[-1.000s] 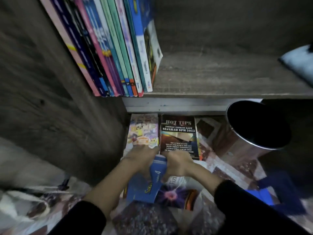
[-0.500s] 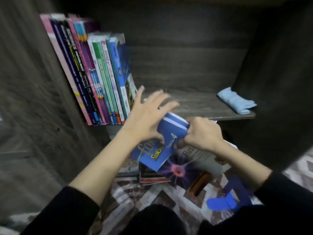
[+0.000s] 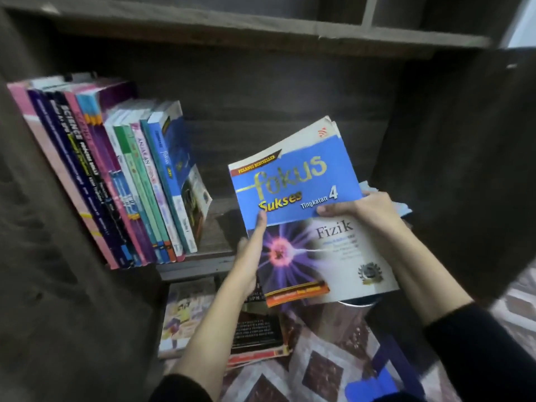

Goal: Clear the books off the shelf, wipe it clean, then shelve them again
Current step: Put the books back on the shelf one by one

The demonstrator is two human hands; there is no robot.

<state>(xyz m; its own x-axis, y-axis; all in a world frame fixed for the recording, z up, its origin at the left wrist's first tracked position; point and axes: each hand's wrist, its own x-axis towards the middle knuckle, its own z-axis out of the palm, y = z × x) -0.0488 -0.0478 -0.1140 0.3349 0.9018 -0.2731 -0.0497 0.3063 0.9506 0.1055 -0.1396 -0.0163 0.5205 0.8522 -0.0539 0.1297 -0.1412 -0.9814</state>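
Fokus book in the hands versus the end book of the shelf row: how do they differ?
The Fokus book is held off the shelf, gripped by the left hand and the right hand. The end book stands on the shelf. The Fokus book shows its full front cover, while the end book shows mainly its spine and leans on the row. Both are largely blue.

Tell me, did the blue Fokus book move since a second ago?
Yes, up. The blue Fokus book was below the shelf board, over the floor books; now it is raised mostly above that board.
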